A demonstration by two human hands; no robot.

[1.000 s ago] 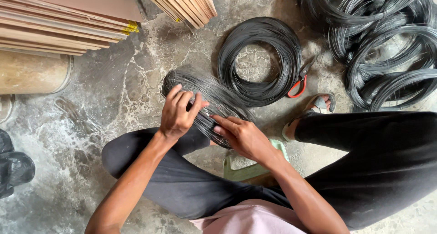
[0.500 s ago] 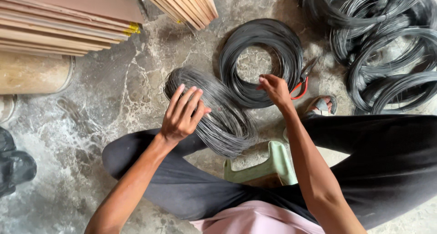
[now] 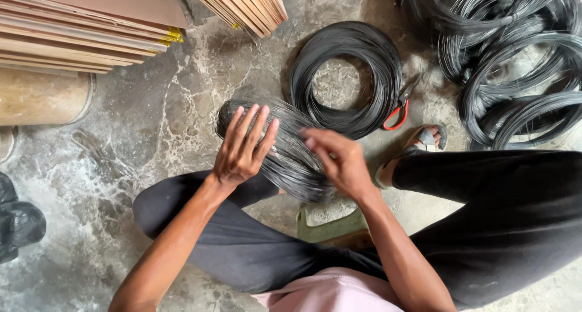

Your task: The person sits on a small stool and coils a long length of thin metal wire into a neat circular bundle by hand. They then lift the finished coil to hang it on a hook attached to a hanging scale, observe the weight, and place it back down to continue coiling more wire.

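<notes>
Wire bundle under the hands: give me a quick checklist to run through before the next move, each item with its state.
1. Left hand on the wire bundle, fingers spread flat: ok.
2. Right hand on the bundle: cannot tell, blurred.
3. Bundle supported on the knee, off the floor: ok.
4. Red-handled cutters within sight, lying beside the flat wire coil: ok.
5. Cutters in a hand: not ok, neither hand holds them.
6. Loose wire end located: cannot tell.

Stacked wooden boards (image 3: 79,27), red-handled cutters (image 3: 397,109), a pile of wire coils (image 3: 509,57), perhaps a dark bag (image 3: 18,224)
</notes>
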